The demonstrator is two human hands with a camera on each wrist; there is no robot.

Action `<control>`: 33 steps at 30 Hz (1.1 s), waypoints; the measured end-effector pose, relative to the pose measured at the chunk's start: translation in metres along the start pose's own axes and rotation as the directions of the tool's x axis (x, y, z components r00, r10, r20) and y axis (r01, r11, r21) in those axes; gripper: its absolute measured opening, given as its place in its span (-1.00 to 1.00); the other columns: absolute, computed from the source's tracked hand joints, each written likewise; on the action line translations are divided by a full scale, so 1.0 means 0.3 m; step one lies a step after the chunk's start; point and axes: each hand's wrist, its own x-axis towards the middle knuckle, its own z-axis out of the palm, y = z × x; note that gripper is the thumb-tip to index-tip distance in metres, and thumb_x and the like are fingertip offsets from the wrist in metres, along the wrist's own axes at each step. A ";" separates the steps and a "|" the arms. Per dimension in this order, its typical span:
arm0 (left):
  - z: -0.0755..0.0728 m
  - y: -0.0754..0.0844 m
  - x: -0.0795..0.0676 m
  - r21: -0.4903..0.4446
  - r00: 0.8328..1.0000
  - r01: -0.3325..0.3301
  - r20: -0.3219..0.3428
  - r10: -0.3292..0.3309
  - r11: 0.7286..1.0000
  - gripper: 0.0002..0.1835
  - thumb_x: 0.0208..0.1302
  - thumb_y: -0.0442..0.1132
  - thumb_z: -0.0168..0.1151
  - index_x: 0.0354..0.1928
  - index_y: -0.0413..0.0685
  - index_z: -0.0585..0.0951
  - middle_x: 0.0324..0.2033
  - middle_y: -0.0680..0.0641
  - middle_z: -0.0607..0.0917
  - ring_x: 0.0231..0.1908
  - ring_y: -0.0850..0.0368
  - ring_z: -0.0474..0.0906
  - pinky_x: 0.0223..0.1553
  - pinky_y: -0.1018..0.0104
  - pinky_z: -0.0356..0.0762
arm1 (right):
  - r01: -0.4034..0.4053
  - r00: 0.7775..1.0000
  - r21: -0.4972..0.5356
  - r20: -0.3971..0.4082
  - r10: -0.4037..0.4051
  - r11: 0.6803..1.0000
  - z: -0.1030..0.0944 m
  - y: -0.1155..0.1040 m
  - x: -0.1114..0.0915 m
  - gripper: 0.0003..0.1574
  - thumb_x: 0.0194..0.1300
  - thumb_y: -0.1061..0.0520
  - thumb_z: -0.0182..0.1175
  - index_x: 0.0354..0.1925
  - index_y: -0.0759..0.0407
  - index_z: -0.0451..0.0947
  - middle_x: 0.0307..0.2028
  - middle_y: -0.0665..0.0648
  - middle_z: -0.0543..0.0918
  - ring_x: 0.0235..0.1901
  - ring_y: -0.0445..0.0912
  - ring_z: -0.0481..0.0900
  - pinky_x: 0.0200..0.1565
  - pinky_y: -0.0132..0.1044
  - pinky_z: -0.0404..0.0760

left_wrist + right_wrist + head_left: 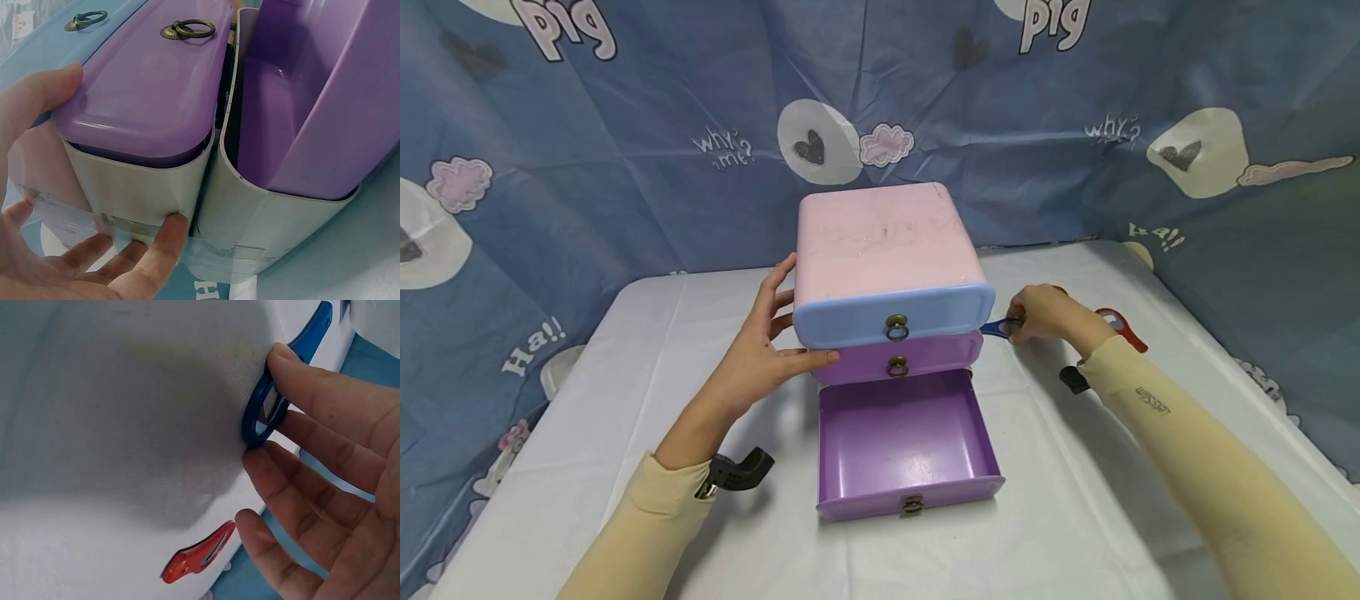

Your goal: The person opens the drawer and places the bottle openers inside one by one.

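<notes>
A small drawer cabinet (887,242) has a pink top, a blue upper drawer (850,325) and a purple middle drawer (943,360), both closed. Its purple bottom drawer (910,433) is pulled out, with nothing in it. My left hand (752,358) presses the cabinet's left side with spread, fairly straight fingers; the thumb lies at the front edge. To the right of the cabinet, my right hand (1045,315) pinches a blue tool (310,334) with an oval ring head and a flat handle. The thumb and fingers cover part of it.
A similar red tool (197,553) lies on the white-covered table (1052,483), beyond the right wrist. Blue printed cloth (700,75) hangs behind and around the table. The open bottom drawer juts forward between my arms.
</notes>
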 end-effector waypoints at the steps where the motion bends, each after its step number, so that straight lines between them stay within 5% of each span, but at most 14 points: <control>1: -0.001 0.001 0.000 -0.002 1.000 0.000 0.000 0.000 1.000 0.36 0.15 -0.38 0.64 0.65 0.84 -0.06 0.61 -0.13 0.17 0.55 -0.17 0.29 0.26 -0.23 0.61 | 0.003 1.000 -0.004 -0.002 -0.003 1.000 0.001 -0.002 -0.004 -0.69 0.21 0.10 0.60 -0.15 0.24 0.79 -0.28 0.12 0.74 -0.24 0.00 0.55 -0.04 -0.05 0.56; 9: -0.008 0.004 -0.002 0.000 1.000 -0.012 -0.007 0.012 1.000 0.37 0.14 -0.39 0.64 0.63 0.88 -0.06 0.61 -0.12 0.19 0.54 -0.17 0.31 0.21 -0.18 0.67 | 0.036 0.999 -0.037 -0.030 -0.037 0.999 -0.006 -0.012 -0.027 -0.68 0.18 0.09 0.62 -0.20 0.27 0.79 -0.35 0.10 0.73 -0.30 -0.03 0.53 -0.11 -0.12 0.53; 20: -0.008 0.003 -0.005 -0.001 1.000 -0.014 -0.009 0.014 1.000 0.37 0.15 -0.40 0.63 0.64 0.85 -0.07 0.61 -0.14 0.18 0.55 -0.18 0.30 0.23 -0.17 0.64 | -0.027 0.999 -0.066 0.024 0.028 0.997 -0.002 -0.028 -0.058 -0.63 0.18 0.04 0.63 -0.23 0.28 0.75 -0.36 0.10 0.66 -0.31 -0.02 0.50 -0.20 -0.14 0.54; 33: -0.001 -0.005 -0.002 -0.009 1.000 -0.009 -0.002 0.009 1.000 0.36 0.15 -0.40 0.63 0.65 0.82 -0.05 0.62 -0.15 0.16 0.55 -0.17 0.30 0.22 -0.19 0.66 | 0.052 0.996 0.049 -0.071 -0.048 0.997 0.040 0.025 -0.118 -0.48 0.20 0.03 0.62 -0.08 0.31 0.61 -0.30 0.20 0.70 -0.30 0.00 0.60 -0.14 -0.01 0.59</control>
